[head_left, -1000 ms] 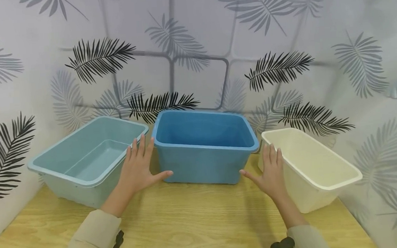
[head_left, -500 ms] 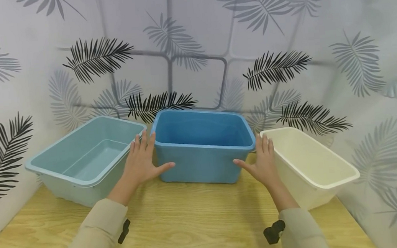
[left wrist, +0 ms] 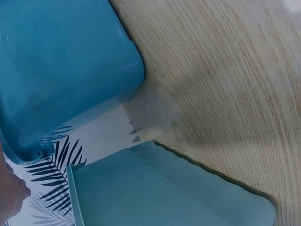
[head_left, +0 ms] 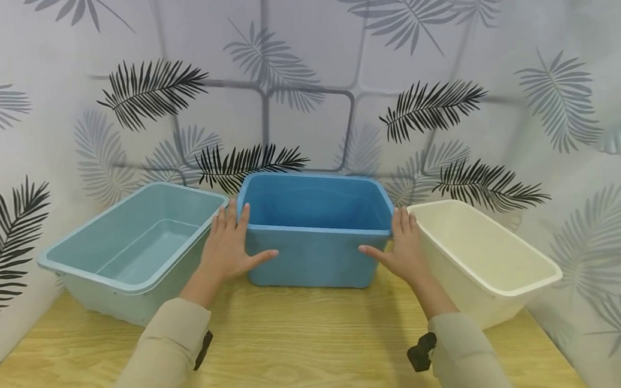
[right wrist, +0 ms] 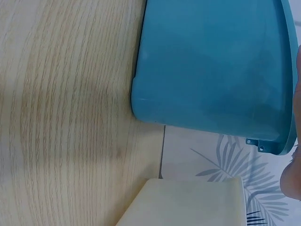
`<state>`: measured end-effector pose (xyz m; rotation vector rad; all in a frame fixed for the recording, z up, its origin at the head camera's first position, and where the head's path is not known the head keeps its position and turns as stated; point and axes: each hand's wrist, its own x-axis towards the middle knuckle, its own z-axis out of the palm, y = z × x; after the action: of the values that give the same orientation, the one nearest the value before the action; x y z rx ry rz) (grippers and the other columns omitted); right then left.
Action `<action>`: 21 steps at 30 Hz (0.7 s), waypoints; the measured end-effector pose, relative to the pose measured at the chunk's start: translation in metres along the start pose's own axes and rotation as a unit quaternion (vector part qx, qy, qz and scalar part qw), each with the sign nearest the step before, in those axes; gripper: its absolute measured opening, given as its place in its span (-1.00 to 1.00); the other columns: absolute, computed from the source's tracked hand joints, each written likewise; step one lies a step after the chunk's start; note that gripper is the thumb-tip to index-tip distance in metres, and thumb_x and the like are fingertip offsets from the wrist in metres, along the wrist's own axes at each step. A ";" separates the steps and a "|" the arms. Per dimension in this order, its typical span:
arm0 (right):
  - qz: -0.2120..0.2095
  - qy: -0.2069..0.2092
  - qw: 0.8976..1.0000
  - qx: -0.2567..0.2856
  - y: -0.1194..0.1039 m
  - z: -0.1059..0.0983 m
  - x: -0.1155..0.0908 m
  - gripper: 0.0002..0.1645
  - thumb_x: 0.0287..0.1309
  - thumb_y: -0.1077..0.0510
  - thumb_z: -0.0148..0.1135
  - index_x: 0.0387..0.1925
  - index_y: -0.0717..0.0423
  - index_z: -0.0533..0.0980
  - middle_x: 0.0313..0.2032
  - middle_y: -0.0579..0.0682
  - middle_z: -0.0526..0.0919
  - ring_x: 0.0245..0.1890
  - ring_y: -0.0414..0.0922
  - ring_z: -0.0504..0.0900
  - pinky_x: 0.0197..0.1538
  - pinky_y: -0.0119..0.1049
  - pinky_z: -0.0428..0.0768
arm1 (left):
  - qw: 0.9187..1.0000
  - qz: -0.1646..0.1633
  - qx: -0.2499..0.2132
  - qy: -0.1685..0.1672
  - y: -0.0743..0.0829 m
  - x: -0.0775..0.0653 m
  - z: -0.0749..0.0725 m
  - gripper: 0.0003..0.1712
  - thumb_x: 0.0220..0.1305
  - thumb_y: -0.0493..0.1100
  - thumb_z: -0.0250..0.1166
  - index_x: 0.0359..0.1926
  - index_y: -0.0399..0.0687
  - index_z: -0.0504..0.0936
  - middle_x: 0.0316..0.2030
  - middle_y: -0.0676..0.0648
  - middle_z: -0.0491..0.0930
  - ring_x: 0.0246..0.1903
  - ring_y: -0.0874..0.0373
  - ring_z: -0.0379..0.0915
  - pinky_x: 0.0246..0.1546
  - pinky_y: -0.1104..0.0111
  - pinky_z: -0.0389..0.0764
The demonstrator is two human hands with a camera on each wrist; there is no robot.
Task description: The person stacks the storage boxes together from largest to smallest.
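Note:
A blue plastic bin stands upright on the wooden table, in the middle of the head view; its visible inside is bare. My left hand is at its front left corner, fingers straight near the rim and thumb stretched across the front wall. At the front right corner, my right hand mirrors this, fingertips right at the rim. Both wrist views show the blue bin's outer wall close up, with only a bit of each hand at the edge.
A light teal bin stands angled at the left, close to my left hand. To the right is a cream bin, just beside my right hand. Behind them hangs a leaf-patterned cloth.
My left hand has moved right and slightly up, my right hand left, so both have closed in on the blue bin's corners. The bins stand essentially where they were.

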<state>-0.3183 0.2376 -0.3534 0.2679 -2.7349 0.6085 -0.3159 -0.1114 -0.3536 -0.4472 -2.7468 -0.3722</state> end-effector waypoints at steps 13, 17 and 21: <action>-0.015 -0.007 1.000 -0.021 -0.004 0.003 0.008 0.36 -0.03 -0.43 0.16 0.38 0.43 -0.22 0.41 0.38 -0.29 0.42 0.26 -0.37 0.40 0.18 -0.16 | 1.000 -0.007 0.010 -0.023 0.001 0.009 0.003 0.23 0.07 0.45 0.11 0.43 -0.27 -0.21 0.42 -0.36 -0.38 0.41 -0.31 -0.36 0.39 -0.05 -0.15; -0.009 -0.013 1.000 -0.027 -0.003 0.003 0.012 0.35 -0.01 -0.43 0.14 0.38 0.42 -0.24 0.41 0.36 -0.32 0.42 0.26 -0.38 0.40 0.17 -0.16 | 0.999 -0.004 0.015 -0.031 0.001 0.013 0.001 0.22 0.10 0.45 0.08 0.42 -0.30 -0.23 0.42 -0.37 -0.38 0.41 -0.29 -0.35 0.40 -0.03 -0.15; -0.004 -0.021 0.999 -0.025 -0.003 0.002 0.014 0.36 0.00 -0.46 0.10 0.38 0.43 -0.26 0.41 0.36 -0.34 0.42 0.27 -0.38 0.40 0.18 -0.16 | 0.999 -0.001 0.013 -0.042 0.001 0.016 -0.001 0.20 0.14 0.41 0.07 0.41 -0.35 -0.22 0.42 -0.38 -0.37 0.42 -0.28 -0.36 0.41 -0.01 -0.17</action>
<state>-0.3311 0.2322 -0.3494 0.2818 -2.7844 0.5364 -0.3293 -0.1065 -0.3465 -0.4632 -2.8299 -0.3252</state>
